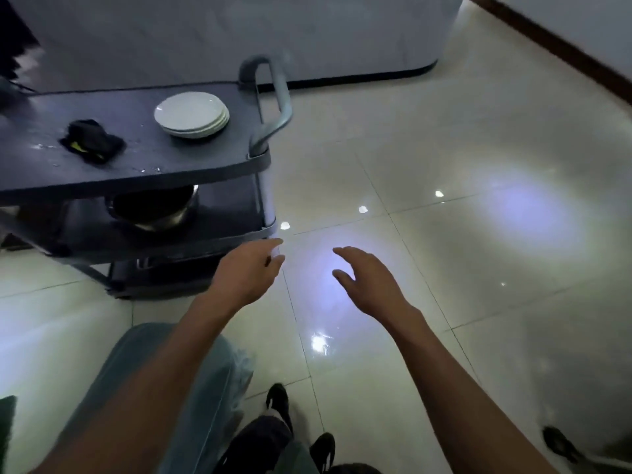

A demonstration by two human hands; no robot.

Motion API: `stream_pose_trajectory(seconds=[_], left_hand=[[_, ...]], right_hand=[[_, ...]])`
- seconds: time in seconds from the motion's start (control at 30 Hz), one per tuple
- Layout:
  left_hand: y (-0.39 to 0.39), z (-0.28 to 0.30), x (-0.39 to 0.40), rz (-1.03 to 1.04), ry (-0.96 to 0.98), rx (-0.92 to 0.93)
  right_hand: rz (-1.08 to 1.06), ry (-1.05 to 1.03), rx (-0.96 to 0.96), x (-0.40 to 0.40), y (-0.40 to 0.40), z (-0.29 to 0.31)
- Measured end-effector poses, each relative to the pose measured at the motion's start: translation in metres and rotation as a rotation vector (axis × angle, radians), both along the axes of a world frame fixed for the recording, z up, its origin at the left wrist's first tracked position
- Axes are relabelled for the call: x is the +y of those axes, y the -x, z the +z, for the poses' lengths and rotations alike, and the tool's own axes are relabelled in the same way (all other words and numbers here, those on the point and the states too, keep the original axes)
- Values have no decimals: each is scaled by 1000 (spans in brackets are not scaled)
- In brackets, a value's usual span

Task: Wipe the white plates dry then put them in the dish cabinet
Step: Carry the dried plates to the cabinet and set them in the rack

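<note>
1. Both hands out over tiled floor (444, 165): left hand (249, 271) and right hand (369, 278), grip slack, fingers apart, holding nothing.
2. White plates (192, 113) stacked on cart (191, 165) top shelf, near handle.
3. Black cloth (91, 141) lies left of plates.
4. Lower shelf: metal bowl (160, 208), contents unclear.

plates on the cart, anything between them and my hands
Nothing visible. The stack of white plates sits uncovered on the cart's top shelf, the black cloth off to its side. Both hands, left and right, hover empty over the floor.
</note>
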State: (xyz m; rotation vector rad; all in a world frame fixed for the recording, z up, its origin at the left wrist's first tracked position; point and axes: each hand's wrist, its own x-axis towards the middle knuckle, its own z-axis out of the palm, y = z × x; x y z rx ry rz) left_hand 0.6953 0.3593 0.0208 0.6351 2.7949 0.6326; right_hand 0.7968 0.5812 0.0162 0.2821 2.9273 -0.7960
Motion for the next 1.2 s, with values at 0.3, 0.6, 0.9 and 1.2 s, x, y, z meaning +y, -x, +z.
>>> stream_pose_trajectory(seconds=[0.3,0.6,0.9,1.2], left_hand=[[111,-9,-24,173,-40,10],[200,1,-44,274,-50,31],[290,-13,-48,401,-103,-21],[393,-19,-37,504,-217,-54]], right_hand=[[157,104,17,-21,155,8],[189,233,47,-47,266,23],[269,303,26,-57,381,15],[269,377,-40,-48,511,2]])
